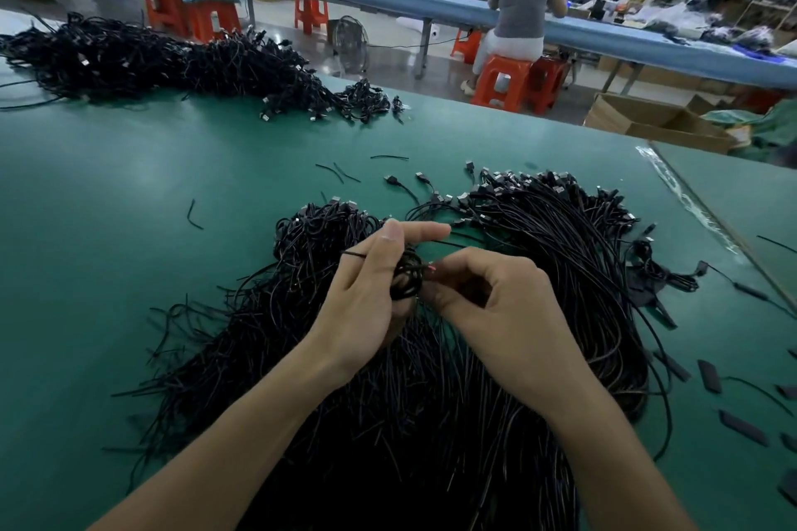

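Note:
A small coil of black cable [406, 277] sits between my two hands above the green table [129, 194]. My left hand [371, 293] grips the coil, index finger stretched out over it, and a thin black tie sticks out to its left. My right hand [496, 306] pinches the cable's end at the coil, where a bit of red shows. Beneath both hands lies a big heap of loose black USB cables [539, 254], plugs pointing away from me.
A second large pile of bundled black cables [172, 60] lies at the far left of the table. Short black ties [340, 172] are scattered mid-table, flat black pieces [709, 375] at the right. Beyond the table edge: a cardboard box [647, 121], orange stools, a seated person [524, 9].

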### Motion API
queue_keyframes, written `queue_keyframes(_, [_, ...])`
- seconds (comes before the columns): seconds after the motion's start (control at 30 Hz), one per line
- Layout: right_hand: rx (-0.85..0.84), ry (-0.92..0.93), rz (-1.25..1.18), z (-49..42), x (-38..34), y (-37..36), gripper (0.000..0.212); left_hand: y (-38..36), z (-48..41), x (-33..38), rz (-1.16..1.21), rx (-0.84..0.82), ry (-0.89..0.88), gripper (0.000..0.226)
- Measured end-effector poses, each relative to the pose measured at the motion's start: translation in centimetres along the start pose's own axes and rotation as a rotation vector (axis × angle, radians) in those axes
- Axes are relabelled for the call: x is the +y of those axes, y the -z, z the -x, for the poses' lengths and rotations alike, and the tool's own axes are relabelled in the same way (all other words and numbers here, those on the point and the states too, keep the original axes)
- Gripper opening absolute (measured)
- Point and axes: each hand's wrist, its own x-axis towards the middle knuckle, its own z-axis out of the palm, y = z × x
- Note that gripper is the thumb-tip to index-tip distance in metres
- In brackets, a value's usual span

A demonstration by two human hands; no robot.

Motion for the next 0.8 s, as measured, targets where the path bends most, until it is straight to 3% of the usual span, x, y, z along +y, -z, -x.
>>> queue_keyframes(0.2, [0.14, 0.051, 0.083, 0.3, -0.2, -1.2, 0.015, 0.1, -0.3, -0.3, 0.056, 0.097, 0.02, 0.052])
queue_keyframes(0.33, [0.056, 0.22, 0.355, 0.6, -0.6, -1.8, 0.009, 0.1, -0.6, -0.8, 0.014, 0.23, 0.02, 0.066])
queue_keyframes(0.47, [0.018, 0.396, 0.601, 0.6, -0.6, -1.9, 0.006, 0.1, -1.0, -0.9, -0.006, 0.224, 0.111, 0.073])
queue_keyframes(0.63, [0.044, 0.585, 0.817, 0.5, -0.4, -1.7, 0.005, 0.4, -0.8, -0.5, -0.069, 0.021, 0.42, 0.058])
queue_keyframes(0.8, [-0.019, 0.669, 0.736, -0.2, -0.5, -0.7, 0.008, 0.9, -0.4, 0.1, -0.019, -0.199, 0.773, 0.061])
